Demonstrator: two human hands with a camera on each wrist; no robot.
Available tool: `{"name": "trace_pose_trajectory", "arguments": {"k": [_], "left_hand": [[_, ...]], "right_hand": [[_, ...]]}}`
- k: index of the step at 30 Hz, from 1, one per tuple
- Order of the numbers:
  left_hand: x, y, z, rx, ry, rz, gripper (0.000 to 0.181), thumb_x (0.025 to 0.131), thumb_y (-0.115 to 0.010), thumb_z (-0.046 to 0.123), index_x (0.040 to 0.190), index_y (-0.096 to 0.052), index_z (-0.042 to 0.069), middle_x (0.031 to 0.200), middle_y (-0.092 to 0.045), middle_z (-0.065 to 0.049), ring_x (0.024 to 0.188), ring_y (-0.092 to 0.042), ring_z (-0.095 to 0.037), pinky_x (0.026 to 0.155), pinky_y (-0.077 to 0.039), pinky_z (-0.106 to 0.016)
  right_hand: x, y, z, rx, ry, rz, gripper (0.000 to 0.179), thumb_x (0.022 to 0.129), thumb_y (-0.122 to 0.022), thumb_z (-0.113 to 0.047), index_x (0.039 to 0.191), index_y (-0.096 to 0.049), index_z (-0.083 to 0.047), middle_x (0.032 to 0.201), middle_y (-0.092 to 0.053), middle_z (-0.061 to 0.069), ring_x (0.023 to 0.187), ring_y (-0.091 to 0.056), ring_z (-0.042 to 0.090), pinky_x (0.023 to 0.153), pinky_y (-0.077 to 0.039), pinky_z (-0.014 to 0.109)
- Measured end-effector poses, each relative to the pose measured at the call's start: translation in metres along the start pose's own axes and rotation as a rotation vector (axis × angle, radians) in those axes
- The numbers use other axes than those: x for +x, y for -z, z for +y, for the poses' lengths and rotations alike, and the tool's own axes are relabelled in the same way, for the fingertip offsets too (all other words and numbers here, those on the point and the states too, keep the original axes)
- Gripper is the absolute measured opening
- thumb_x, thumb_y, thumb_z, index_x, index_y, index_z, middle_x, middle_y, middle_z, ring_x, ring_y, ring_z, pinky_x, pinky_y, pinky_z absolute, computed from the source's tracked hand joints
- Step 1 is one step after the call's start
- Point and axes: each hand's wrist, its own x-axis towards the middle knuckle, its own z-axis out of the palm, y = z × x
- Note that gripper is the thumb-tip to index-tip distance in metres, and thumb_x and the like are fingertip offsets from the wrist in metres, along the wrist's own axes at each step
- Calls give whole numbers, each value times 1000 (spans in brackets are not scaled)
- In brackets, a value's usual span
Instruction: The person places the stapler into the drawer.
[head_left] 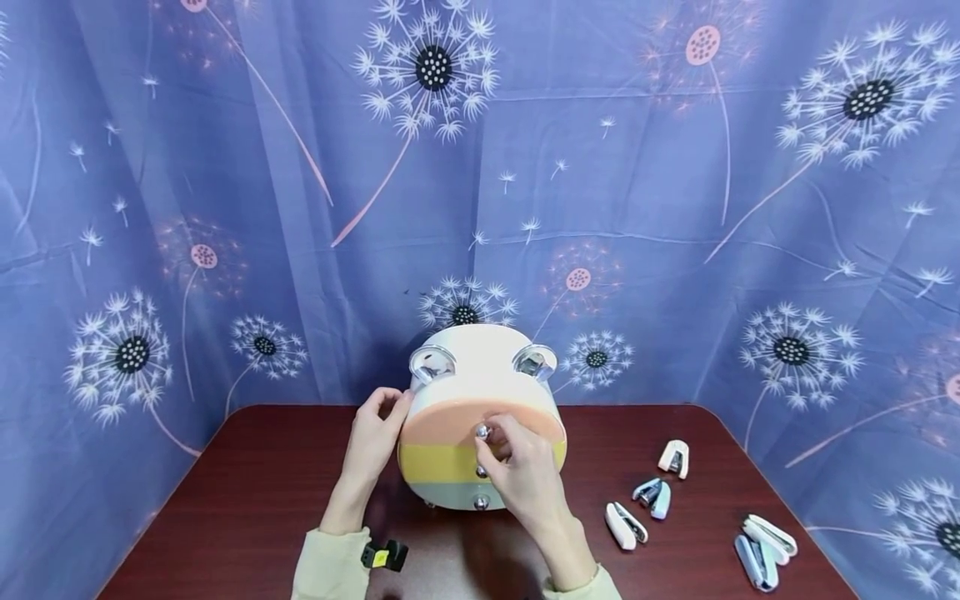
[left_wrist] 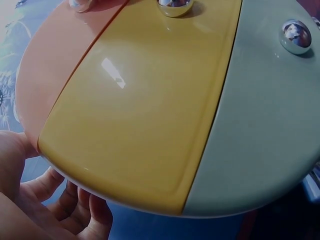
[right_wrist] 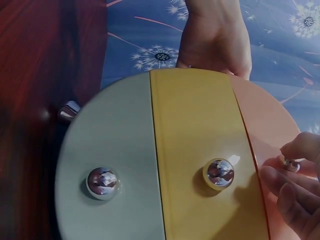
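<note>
In the head view, a small rounded drawer cabinet (head_left: 480,360) stands on the table. It has a white body, chrome ear-like pieces on top, and orange-pink, yellow (left_wrist: 145,110) and grey-green (left_wrist: 260,115) drawer fronts, each with a chrome knob. My right hand (head_left: 525,467) pinches the top knob (head_left: 482,432) on the orange-pink drawer (right_wrist: 265,110) between thumb and fingers. That drawer front looks flush with the others. My left hand (head_left: 378,437) rests against the cabinet's left side, the thumb by the front edge and bent fingers (left_wrist: 100,215) along the side.
To the right on the dark red table (head_left: 285,475) lie several small staplers, among them a white one (head_left: 626,526), a light blue one (head_left: 756,562) and a cream one (head_left: 674,458). A patterned blue curtain (head_left: 315,292) hangs behind. A black-and-yellow item (head_left: 385,556) is by the left wrist.
</note>
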Motion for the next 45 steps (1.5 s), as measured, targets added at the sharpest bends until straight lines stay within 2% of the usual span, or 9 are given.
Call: {"name": "trace_pose_trajectory", "arguments": {"k": [10, 19, 23, 28, 34, 45], "left_hand": [[-3, -1, 2, -9, 19, -15, 34, 78, -59, 48, 87, -58, 15, 76, -56, -4, 70, -51, -17, 63, -40, -28], [5, 2, 0, -32, 13, -29, 29, 81, -60, 39, 88, -59, 11, 74, -54, -7, 68, -50, -18, 58, -40, -27], [3, 4, 2, -16, 3, 0, 30, 80, -60, 43, 86, -59, 13, 73, -55, -5, 68, -50, -17, 59, -40, -26], [1, 1, 1, 8, -29, 1, 33, 79, -59, 47, 85, -59, 15, 75, -56, -3, 68, -51, -16, 60, -41, -27], [0, 1, 1, -3, -30, 33, 28, 79, -61, 44, 83, -59, 16, 73, -56, -4, 67, -51, -17, 60, -40, -28], [1, -3, 0, -15, -35, 17, 29, 79, -60, 45, 83, -59, 16, 72, -54, -4, 66, -50, -17, 59, -40, -27]], "right_hand": [[-6, 5, -5, 23, 42, 26, 20, 72, -63, -4, 91, -60, -8, 69, -58, -9, 54, -53, -3, 44, -40, 13], [-10, 14, -18, 34, 93, 33, 24, 69, -64, -2, 92, -59, -7, 69, -57, -8, 53, -52, -2, 44, -39, 12], [-14, 17, -23, 36, 117, 30, 24, 69, -64, -2, 92, -60, -7, 70, -57, -7, 54, -52, -2, 46, -39, 11], [-21, 25, -29, 12, 179, 48, 21, 69, -63, -3, 89, -60, -7, 70, -58, -8, 55, -51, -3, 47, -39, 9], [-25, 31, -38, 33, 229, 38, 17, 71, -62, -4, 88, -60, -5, 70, -57, -7, 54, -51, -4, 49, -39, 7], [-30, 40, -50, 66, 286, 60, 11, 76, -59, -9, 84, -59, -2, 69, -57, -5, 55, -52, -3, 48, -37, 5]]}}
